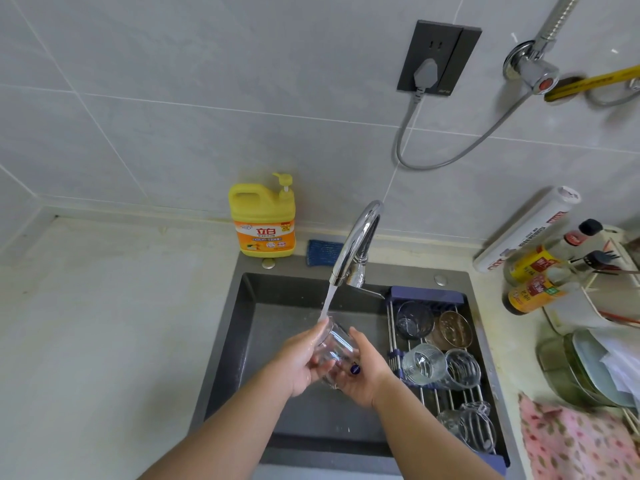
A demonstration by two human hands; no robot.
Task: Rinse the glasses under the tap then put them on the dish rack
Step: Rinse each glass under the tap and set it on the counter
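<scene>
A clear glass [335, 348] is tilted under the running tap [353, 247], and the water stream lands at its rim. My left hand [302, 362] grips its left side and my right hand [360, 370] cups it from the right and below. Both are over the dark sink [242, 327]. On the dish rack [429, 295] across the sink's right side stand several glasses: a dark one [414, 320], a brown one [453, 329], two clear ribbed ones [424, 363] [462, 368], and clear ones nearer me [474, 427].
A yellow dish soap bottle [263, 220] and a blue scrubber [322, 252] sit behind the sink. Sauce bottles [533, 282], a foil roll [526, 230], stacked plates [588, 368] and a pink cloth [571, 441] crowd the right counter. A cord [450, 157] hangs from the wall socket.
</scene>
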